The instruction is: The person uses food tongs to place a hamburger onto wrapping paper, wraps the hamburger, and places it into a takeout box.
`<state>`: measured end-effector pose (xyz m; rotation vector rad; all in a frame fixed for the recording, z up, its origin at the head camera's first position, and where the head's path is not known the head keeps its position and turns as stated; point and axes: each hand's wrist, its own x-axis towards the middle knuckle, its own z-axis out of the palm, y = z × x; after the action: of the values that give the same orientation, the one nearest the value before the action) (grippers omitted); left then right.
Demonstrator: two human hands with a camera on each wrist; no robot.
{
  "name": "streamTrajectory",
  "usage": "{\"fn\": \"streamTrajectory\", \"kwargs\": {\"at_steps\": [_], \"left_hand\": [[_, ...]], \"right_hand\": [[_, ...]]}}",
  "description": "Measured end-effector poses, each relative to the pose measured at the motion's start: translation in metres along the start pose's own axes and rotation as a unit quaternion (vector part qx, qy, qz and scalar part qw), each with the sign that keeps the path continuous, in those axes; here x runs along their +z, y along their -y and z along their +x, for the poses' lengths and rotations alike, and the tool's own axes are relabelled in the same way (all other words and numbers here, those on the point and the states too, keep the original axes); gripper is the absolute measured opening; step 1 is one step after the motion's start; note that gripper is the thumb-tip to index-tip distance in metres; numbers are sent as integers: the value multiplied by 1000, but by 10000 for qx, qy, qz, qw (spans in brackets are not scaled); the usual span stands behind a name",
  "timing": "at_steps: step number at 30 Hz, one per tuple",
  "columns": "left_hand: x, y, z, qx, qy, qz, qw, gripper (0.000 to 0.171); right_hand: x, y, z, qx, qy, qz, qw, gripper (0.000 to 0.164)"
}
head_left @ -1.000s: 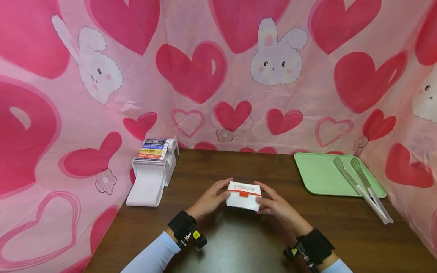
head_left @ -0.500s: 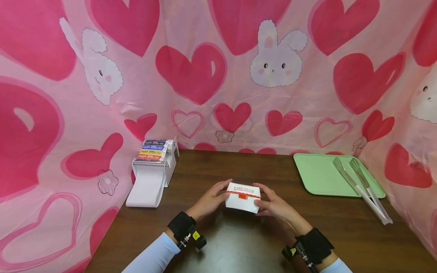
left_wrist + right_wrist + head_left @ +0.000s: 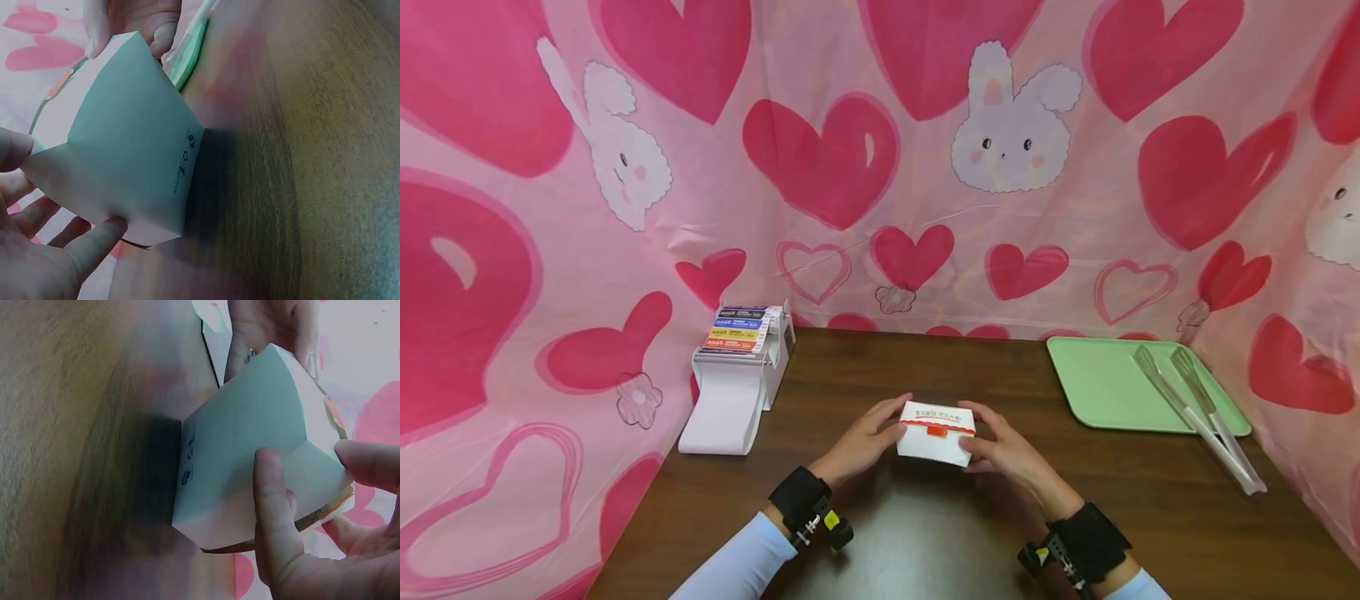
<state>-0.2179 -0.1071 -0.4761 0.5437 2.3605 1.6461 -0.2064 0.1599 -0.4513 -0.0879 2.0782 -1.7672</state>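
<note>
Between both hands is a small white paper food box [image 3: 934, 447], its lid flap tucked shut, with a red wavy trim and an orange-red tab at the front. My left hand [image 3: 867, 442] grips its left end, thumb at the front corner and fingers along the side. At the right end, my right hand [image 3: 1011, 454] holds it the same way. The box is tilted: in the left wrist view the plain underside of the box [image 3: 134, 119] shows, with small blue print near one edge. Whether its far edge touches the table cannot be told.
A label dispenser [image 3: 741, 354] with a long white paper strip stands at the back left. At the right lies a green tray [image 3: 1097, 383] with metal tongs [image 3: 1202, 417], handles past its rim. Heart-patterned cloth [image 3: 1000, 217] walls the brown table [image 3: 910, 533].
Both hands keep hold of the paper box with barely any motion. The box and the right thumb sit very slightly lower in the head view than a second ago.
</note>
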Motion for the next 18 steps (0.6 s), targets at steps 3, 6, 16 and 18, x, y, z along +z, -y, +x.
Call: {"fn": "streamTrajectory", "kwargs": {"at_steps": [3,6,16,18], "left_hand": [[0,0,1,63,-10,60,10000,57],[0,-1,1,93,-27,63,9999,56],[5,1,2,243,-262,439,9984,58],[9,-1,2,320,-341,705,9964,64]], "right_hand": [[0,1,0,41,-34,46,10000,66],[-1,0,1,28,-42,-10,10000,65],[1,-3,2,-334,-211,-510,9979,68],[5,-4,2,-524,-485,-1016,9923,69]]}}
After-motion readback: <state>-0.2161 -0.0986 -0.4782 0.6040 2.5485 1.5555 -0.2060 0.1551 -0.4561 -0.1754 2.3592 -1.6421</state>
